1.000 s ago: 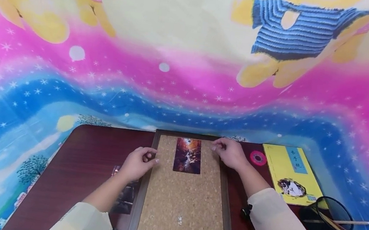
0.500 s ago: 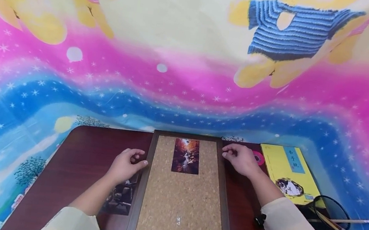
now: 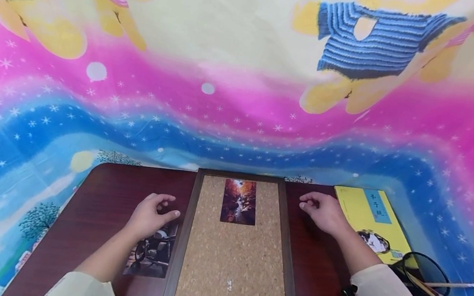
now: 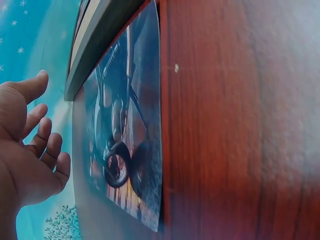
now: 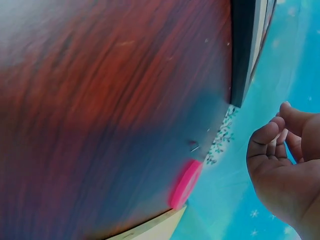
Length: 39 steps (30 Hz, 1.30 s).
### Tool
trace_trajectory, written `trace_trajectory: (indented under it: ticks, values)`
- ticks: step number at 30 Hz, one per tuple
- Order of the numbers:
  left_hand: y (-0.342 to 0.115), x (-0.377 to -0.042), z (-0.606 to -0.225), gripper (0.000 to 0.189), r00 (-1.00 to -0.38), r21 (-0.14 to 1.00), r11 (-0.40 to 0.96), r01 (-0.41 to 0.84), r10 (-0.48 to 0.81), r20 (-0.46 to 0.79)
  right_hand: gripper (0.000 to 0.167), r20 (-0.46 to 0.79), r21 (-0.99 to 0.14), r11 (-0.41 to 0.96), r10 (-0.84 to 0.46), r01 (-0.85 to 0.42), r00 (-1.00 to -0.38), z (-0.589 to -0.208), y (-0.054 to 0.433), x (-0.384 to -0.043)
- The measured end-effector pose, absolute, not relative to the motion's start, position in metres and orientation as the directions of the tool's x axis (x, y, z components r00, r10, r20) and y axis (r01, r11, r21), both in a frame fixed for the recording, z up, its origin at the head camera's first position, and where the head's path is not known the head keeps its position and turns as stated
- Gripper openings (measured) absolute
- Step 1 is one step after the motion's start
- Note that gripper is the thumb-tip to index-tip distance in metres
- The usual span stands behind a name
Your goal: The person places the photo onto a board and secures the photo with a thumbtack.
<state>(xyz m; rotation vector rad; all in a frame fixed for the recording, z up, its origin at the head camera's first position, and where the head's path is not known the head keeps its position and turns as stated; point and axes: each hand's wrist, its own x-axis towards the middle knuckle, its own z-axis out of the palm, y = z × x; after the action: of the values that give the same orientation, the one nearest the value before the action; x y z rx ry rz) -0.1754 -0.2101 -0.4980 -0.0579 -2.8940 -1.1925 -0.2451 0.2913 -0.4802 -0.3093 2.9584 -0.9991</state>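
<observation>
A cork board (image 3: 231,262) in a dark wood frame lies on the table. Near its top edge is a photo of an autumn stream (image 3: 240,202), with a small dark dot at its top. My left hand (image 3: 151,217) hovers left of the frame, fingers loosely bent and holding nothing. Partly under that hand in the head view, a motorcycle photo (image 3: 156,252) lies beside the frame; the left wrist view shows its motorcycle (image 4: 117,160) up close. To the right of the board my right hand (image 3: 325,213) is raised over the table, fingers loosely curled with nothing in them.
A yellow book (image 3: 358,219) lies at the back right, with a black mesh pen cup (image 3: 400,277) holding pencils in front. A pink round disc (image 5: 186,185) and a small shiny piece (image 5: 194,146) show in the right wrist view. Small whitish bits (image 3: 229,285) sit low on the cork.
Both hands have drawn apart from the board, the left toward the left and nearer, the right toward the right. More of the motorcycle photo shows; the right hand now covers the pink disc.
</observation>
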Motion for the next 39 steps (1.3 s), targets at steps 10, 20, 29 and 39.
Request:
trace_trajectory:
  ticks: [10,20,29,39]
  values:
    - [-0.226,-0.173,-0.504,0.052,-0.999,0.695,0.718,0.039,0.028,0.027,0.024,0.037,-0.596,0.787,-0.168,-0.157,-0.985,-0.485,0.313,-0.241]
    - [-0.236,-0.167,-0.507,0.056,-1.0,0.676,0.737,0.006,0.024,-0.017,0.024,0.026,-0.565,0.813,-0.149,-0.137,-0.989,-0.492,0.325,-0.237]
    - [-0.244,-0.161,-0.511,0.063,-0.999,0.647,0.762,-0.011,0.025,-0.046,0.023,-0.036,-0.531,0.84,-0.153,-0.11,-0.988,-0.498,0.33,-0.237]
    - [-0.252,-0.156,-0.514,0.082,-0.998,0.603,0.797,0.002,0.041,-0.051,0.025,-0.062,-0.513,0.854,-0.138,-0.087,-0.988,-0.503,0.336,-0.236]
